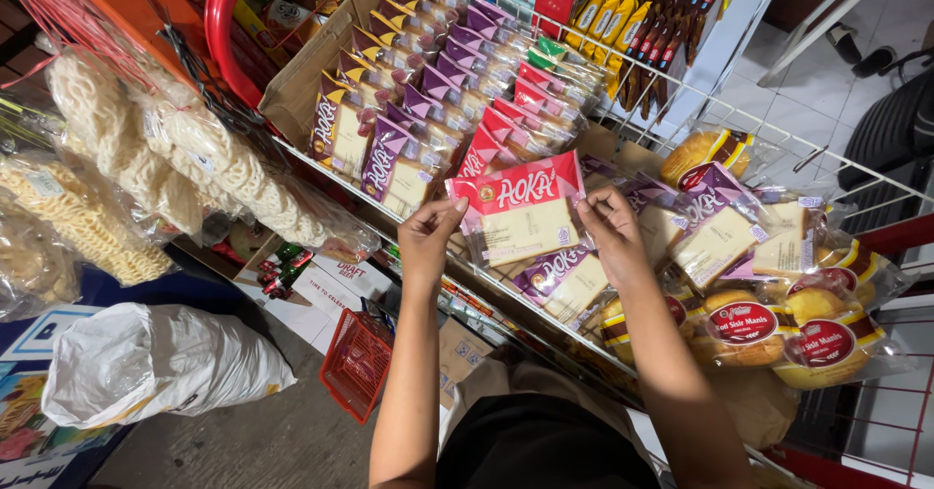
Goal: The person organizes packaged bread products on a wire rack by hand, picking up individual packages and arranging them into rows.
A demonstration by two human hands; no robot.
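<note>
Your left hand [428, 239] and right hand [611, 228] each pinch a side edge of one red-topped cake packet [520, 218], fingers closed on the wrapper, holding it above the front edge of the wire shelf [778, 139]. The packet hides most of the purple packet [564, 280] beneath it. Round buns in clear bags [778, 328] crowd the shelf's right end; a cardboard tray [302, 80] of packets sits left.
</note>
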